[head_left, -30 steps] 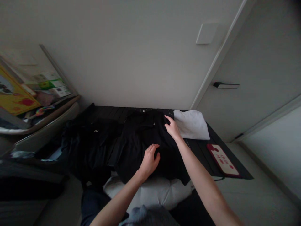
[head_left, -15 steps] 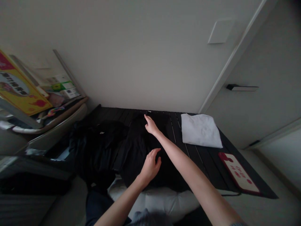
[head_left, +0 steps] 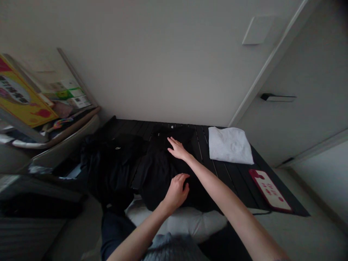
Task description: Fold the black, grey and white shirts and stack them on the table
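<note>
A black garment [head_left: 156, 165] is spread on the dark slatted table, with a small white label at its far edge. My right hand [head_left: 178, 148] is over the upper part of this garment, fingers stretched out and apart, appearing to rest on the cloth. Closer to me, my left hand [head_left: 178, 188] is over the lower part. Its fingers bend loosely with the thumb held apart, and no cloth shows between them. Dark cloth against dark slats makes the garment's right edge hard to make out.
Left of it lies a heap of black clothes [head_left: 116, 170]. A folded white cloth [head_left: 230, 145] and a red-rimmed board [head_left: 270, 190] are on the right of the table [head_left: 241, 177]. A cluttered shelf with a yellow box [head_left: 25, 98] stands at left; a pale cushion [head_left: 187, 221] is below.
My right hand has drawn back from the garment's far edge, and its fingers have spread from a pinch-like pose. My left hand has shifted slightly right. The view has tilted a little.
</note>
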The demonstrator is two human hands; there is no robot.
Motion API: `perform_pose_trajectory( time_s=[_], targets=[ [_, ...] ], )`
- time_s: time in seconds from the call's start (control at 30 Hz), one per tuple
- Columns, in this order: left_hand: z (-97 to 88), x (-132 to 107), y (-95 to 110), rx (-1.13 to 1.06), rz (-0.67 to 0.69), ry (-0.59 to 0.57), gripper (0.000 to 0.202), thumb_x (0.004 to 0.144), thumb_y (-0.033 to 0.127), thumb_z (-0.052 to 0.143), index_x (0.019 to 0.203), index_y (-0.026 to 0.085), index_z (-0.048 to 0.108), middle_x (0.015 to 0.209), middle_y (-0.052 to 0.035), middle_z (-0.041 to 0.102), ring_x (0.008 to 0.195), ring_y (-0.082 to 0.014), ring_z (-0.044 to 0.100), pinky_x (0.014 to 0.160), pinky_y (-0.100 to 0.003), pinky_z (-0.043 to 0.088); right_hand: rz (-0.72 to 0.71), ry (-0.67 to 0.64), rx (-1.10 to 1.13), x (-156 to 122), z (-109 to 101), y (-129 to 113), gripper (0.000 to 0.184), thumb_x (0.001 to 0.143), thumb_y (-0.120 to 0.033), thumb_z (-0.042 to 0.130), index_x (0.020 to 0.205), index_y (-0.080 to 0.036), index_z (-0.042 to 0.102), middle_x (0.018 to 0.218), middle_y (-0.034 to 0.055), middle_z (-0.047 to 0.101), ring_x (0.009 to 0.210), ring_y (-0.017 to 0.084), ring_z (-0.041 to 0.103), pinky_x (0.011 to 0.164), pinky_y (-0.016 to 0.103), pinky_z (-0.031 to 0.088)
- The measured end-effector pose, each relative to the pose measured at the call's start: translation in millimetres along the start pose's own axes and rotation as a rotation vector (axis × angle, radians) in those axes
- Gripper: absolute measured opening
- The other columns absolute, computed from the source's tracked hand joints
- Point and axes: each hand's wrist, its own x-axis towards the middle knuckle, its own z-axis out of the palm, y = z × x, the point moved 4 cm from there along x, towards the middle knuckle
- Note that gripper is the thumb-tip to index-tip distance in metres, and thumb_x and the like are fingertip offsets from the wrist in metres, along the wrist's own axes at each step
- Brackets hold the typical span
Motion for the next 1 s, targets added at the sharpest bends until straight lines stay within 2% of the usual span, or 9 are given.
perform_pose_trajectory(
  time_s=[0.2, 0.3, 0.4, 0.53, 0.63, 0.8, 0.9, 1.0],
  targets=[
    [11.5, -8.3, -5.2, 0.06, 0.026, 0.046, 0.036, 0.083, 0.008, 0.049, 0.116, 0.017, 0.058, 0.12, -0.0092, 0.062, 0.121, -0.0236, 0.053, 0.106, -0.045, 0.042, 0.176, 0.02, -0.172, -60.9, -17.9, 28.5, 0.065, 0.086, -0.024, 0.054, 0.146, -0.014, 0.032, 0.155, 0.0179, 0.024, 0.138, 0.032, 0.03, 0.107, 0.043, 0.033],
    [11.1, -13.9, -3.8, 0.058, 0.026, 0.064, 0.036, 0.083, 0.008, 0.048, 0.116, 0.017, 0.059, 0.119, -0.0091, 0.062, 0.121, -0.0228, 0.053, 0.106, -0.043, 0.042, 0.259, 0.024, -0.236, -92.2, -21.7, 33.0, 0.06, 0.084, -0.023, 0.057, 0.14, -0.013, 0.038, 0.145, 0.0196, 0.037, 0.129, 0.032, 0.043, 0.1, 0.04, 0.04],
    [9.1, -18.6, -1.7, 0.057, 0.013, 0.08, 0.035, 0.083, 0.008, 0.048, 0.116, 0.017, 0.059, 0.119, -0.0094, 0.062, 0.12, -0.0226, 0.053, 0.106, -0.043, 0.042, 0.323, 0.027, -0.28, -119.5, -23.9, 32.2, 0.048, 0.082, -0.024, 0.059, 0.126, -0.012, 0.049, 0.128, 0.0185, 0.052, 0.119, 0.03, 0.051, 0.093, 0.037, 0.044],
    [6.4, -23.4, 0.4, 0.062, 0.02, 0.104, 0.035, 0.084, 0.009, 0.047, 0.116, 0.018, 0.058, 0.121, -0.0094, 0.061, 0.12, -0.0219, 0.054, 0.105, -0.042, 0.043, 0.378, -0.019, -0.28, -150.8, -23.5, 29.9, 0.04, 0.082, -0.026, 0.059, 0.119, -0.013, 0.051, 0.116, 0.0156, 0.06, 0.108, 0.027, 0.059, 0.083, 0.034, 0.047],
    [3.1, -29.0, 0.7, 0.074, 0.026, 0.121, 0.036, 0.085, 0.01, 0.047, 0.118, 0.017, 0.057, 0.121, -0.0097, 0.061, 0.119, -0.022, 0.055, 0.105, -0.042, 0.043, 0.446, -0.051, -0.31, -174.4, -23.1, 32.1, 0.039, 0.082, -0.027, 0.059, 0.117, -0.012, 0.052, 0.111, 0.0163, 0.063, 0.104, 0.028, 0.062, 0.082, 0.036, 0.048],
    [-3.2, -40.6, -2.1, 0.09, 0.024, 0.137, 0.035, 0.086, 0.012, 0.047, 0.119, 0.019, 0.057, 0.121, -0.0088, 0.061, 0.117, -0.0215, 0.056, 0.103, -0.042, 0.044, 0.49, -0.027, -0.382, -211.2, -23.6, 34.5, 0.03, 0.082, -0.027, 0.059, 0.106, -0.009, 0.059, 0.115, 0.0209, 0.061, 0.115, 0.032, 0.056, 0.086, 0.039, 0.047],
    [-4.3, -44.1, -3.4, 0.09, 0.027, 0.131, 0.035, 0.086, 0.012, 0.047, 0.119, 0.018, 0.057, 0.12, -0.0097, 0.061, 0.116, -0.0216, 0.056, 0.102, -0.042, 0.045, 0.527, 0.022, -0.384, -227.2, -24.4, 28.2, 0.024, 0.089, -0.023, 0.051, 0.109, -0.01, 0.056, 0.107, 0.02, 0.064, 0.101, 0.028, 0.065, 0.079, 0.036, 0.049],
    [-4.9, -46.0, -2.6, 0.082, 0.032, 0.123, 0.036, 0.086, 0.011, 0.046, 0.119, 0.018, 0.057, 0.119, -0.0096, 0.062, 0.114, -0.0213, 0.057, 0.101, -0.041, 0.045, 0.51, 0.096, -0.443, -235.7, -25.4, 9.5, 0.02, 0.094, -0.02, 0.043, 0.109, -0.011, 0.053, 0.098, 0.0175, 0.066, 0.089, 0.026, 0.068, 0.072, 0.033, 0.05]
  ],
)
